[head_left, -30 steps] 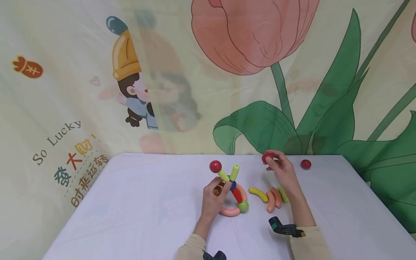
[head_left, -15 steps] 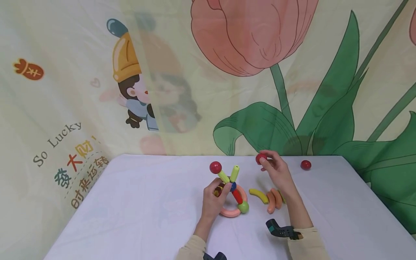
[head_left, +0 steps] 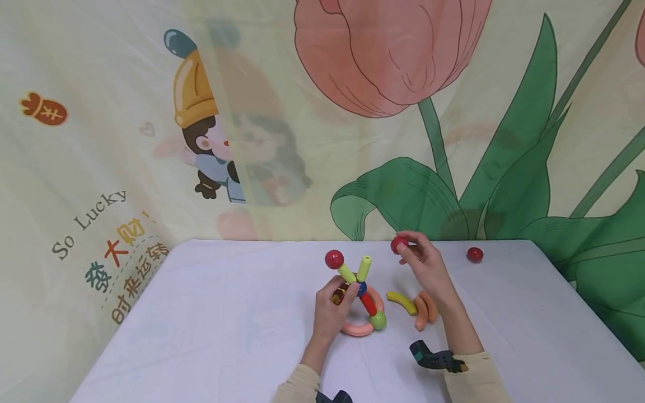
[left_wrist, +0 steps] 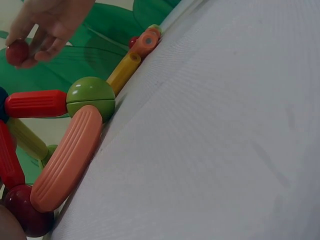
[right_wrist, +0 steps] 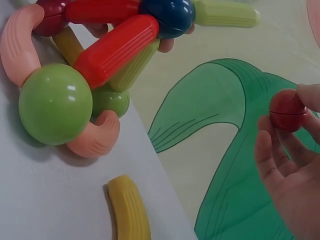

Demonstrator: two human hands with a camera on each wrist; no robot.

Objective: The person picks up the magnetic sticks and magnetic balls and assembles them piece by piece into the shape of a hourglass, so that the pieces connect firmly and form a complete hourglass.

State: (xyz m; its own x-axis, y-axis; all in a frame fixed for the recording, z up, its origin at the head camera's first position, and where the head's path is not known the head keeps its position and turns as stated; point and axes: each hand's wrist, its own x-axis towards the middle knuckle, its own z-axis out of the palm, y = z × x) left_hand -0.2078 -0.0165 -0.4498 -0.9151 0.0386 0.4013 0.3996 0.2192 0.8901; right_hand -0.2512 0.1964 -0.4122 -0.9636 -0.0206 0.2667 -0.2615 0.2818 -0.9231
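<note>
The right hand (head_left: 423, 263), pinching a red ball (head_left: 399, 244), now sits further left, nearer the stick-and-ball structure (head_left: 359, 296) gripped by the left hand (head_left: 330, 313).

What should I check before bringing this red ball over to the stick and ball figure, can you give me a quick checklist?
1. Red ball pinched firmly in the right hand: ok, fingers curl round it in the right wrist view.
2. Figure steadied: ok, the left hand grips it at its left side.
3. Free stick end to take a ball: ok, the yellow-green stick points up with a bare tip.
4. Path between ball and figure: ok, only open air above the table.
5. Loose curved pieces out of the way: ok, they lie flat beneath the right hand.
6. Base ring sitting flat: cannot tell.
</note>
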